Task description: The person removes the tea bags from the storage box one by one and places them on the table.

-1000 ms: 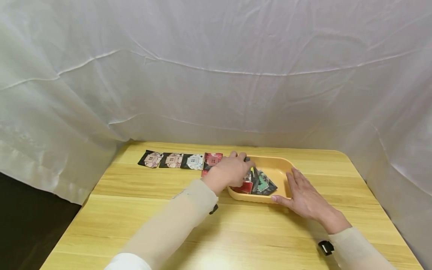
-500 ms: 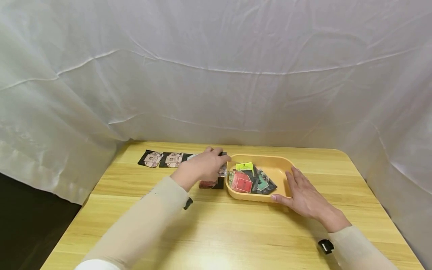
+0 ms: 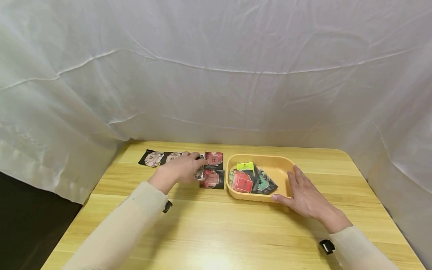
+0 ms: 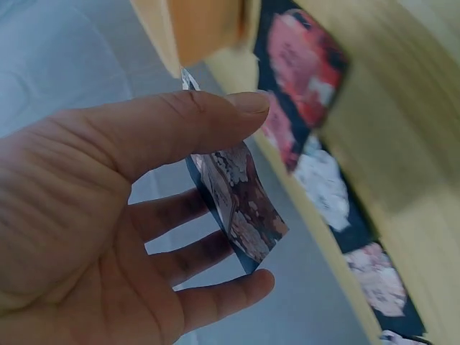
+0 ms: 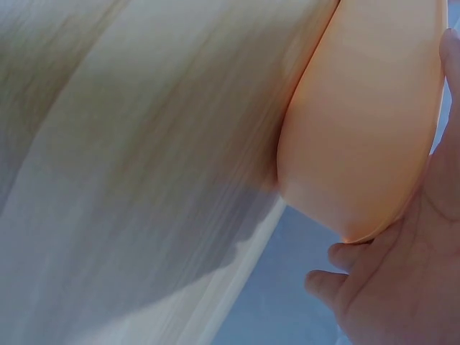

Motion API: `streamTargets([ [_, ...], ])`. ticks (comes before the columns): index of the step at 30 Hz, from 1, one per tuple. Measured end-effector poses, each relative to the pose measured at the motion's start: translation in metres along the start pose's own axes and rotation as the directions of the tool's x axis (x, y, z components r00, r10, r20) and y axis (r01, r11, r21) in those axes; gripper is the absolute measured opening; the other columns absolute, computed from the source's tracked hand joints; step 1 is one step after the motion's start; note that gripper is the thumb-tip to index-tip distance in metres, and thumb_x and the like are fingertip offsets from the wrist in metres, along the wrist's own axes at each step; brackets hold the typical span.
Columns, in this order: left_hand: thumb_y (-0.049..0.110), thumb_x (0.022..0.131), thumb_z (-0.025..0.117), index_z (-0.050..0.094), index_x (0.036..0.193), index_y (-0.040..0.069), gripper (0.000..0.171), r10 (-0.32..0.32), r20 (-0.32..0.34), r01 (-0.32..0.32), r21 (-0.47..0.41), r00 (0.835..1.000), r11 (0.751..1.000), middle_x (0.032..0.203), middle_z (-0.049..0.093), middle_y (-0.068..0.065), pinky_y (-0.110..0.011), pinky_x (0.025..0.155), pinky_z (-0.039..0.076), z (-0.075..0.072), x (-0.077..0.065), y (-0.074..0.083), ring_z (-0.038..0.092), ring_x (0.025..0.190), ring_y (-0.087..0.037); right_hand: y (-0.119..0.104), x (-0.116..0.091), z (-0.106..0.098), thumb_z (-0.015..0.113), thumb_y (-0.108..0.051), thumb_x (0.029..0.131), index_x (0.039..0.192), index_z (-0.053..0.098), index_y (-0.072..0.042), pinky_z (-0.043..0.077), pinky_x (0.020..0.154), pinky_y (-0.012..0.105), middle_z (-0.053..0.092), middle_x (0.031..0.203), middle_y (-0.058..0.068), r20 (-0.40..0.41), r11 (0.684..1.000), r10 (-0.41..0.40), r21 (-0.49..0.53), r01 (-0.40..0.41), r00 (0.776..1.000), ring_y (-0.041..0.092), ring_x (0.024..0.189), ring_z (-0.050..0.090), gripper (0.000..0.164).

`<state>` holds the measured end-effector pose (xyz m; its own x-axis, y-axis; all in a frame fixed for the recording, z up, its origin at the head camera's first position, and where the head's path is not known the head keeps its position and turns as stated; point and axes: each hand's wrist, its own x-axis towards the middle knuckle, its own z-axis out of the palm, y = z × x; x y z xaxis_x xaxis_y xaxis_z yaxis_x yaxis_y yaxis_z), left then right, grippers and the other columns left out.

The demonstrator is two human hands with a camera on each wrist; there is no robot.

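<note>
My left hand [image 3: 179, 168] pinches a small flat packet with a floral print [image 4: 248, 201] between thumb and fingers, over the packets at the middle left. Beneath the hand, part of the back row is hidden. Close to its fingertips lie a red-and-black packet [image 3: 214, 160] in the back row and another red one [image 3: 212, 179] in front of it. My right hand [image 3: 308, 197] rests against the right end of the yellow tray [image 3: 260, 197], fingers fairly straight along the end and thumb at the front rim. Inside the tray are a red packet [image 3: 243, 183] and a green one [image 3: 264, 180].
Two pinkish floral packets, a left one [image 3: 151, 158] and its neighbour [image 3: 170, 157], continue the back row. A yellow-topped packet [image 3: 245, 167] also lies in the tray. A pale curtain [image 3: 216, 93] hangs behind the wooden table [image 3: 216, 232].
My left hand has come out of the tray with a packet and moved left past the two red packets. The right hand stays at the tray.
</note>
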<state>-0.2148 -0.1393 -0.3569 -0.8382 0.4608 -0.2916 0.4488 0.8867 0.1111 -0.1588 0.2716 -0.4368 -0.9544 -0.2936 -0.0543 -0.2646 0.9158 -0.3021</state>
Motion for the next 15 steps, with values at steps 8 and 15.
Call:
streamTargets([
  [8,0.010,0.092,0.075,0.050,0.157,0.021,0.071,0.004,0.020,-0.003,-0.019,1.000,1.000,0.169,0.031,-0.024,-0.070,0.121,0.031,0.020,-0.004,-0.017,0.033,0.152,-0.055,0.000,0.000,0.000,0.058,-0.075,0.095,0.161,0.017,0.016,0.015,0.127,0.070,0.003,0.170,0.038,-0.011,1.000,-0.011,-0.013,0.010,1.000,0.058,0.157,0.008,0.119],
  [15,-0.003,0.088,0.071,0.049,0.159,0.022,0.079,-0.019,0.043,0.022,-0.058,0.999,0.998,0.171,0.027,-0.024,-0.073,0.120,0.030,0.033,0.000,-0.026,0.028,0.153,-0.056,0.000,0.000,0.000,0.058,-0.076,0.094,0.162,0.018,0.014,0.017,0.126,0.071,0.003,0.171,0.037,-0.008,1.000,-0.005,-0.001,0.005,1.000,0.057,0.157,0.009,0.120],
])
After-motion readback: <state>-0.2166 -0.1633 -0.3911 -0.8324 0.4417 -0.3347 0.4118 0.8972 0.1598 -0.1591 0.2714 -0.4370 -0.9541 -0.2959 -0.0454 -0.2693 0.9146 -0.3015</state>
